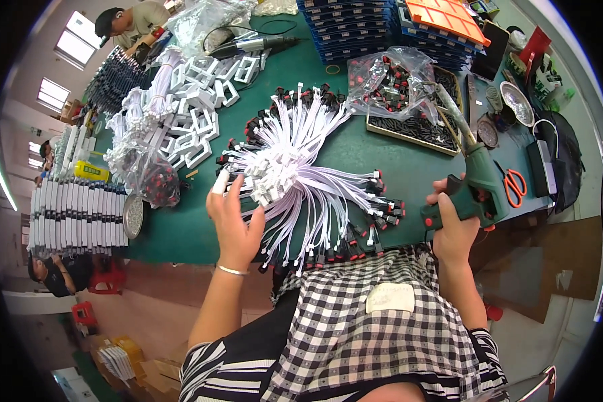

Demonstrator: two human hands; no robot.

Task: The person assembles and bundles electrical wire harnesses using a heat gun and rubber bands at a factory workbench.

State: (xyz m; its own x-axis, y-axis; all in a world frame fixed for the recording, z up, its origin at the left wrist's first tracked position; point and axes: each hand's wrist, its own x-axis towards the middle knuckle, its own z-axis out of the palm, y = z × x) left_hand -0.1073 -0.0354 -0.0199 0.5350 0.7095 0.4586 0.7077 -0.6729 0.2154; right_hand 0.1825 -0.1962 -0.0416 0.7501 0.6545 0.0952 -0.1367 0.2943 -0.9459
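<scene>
A large fan of white flat cables (301,144) lies on the green table. Its white plug ends (271,173) are heaped in the middle, and black-and-red connectors (390,211) ring the outside. My left hand (236,221) is at the near left edge of the heap, fingers apart and holding nothing; one fingertip wears a white cover. Whether it touches the plugs I cannot tell. On the right, my right hand (454,231) is closed round the handle of a green gun-shaped tool (482,177), whose long metal barrel points away from me.
White plastic frames (194,127) are piled at left, beside stacked white strips (80,214) and a round metal dish (135,216). Beyond the cables are a bag of red-and-black parts (390,84), a tray of black pieces (415,130) and blue trays (347,30). Orange-handled scissors (514,187) lie right.
</scene>
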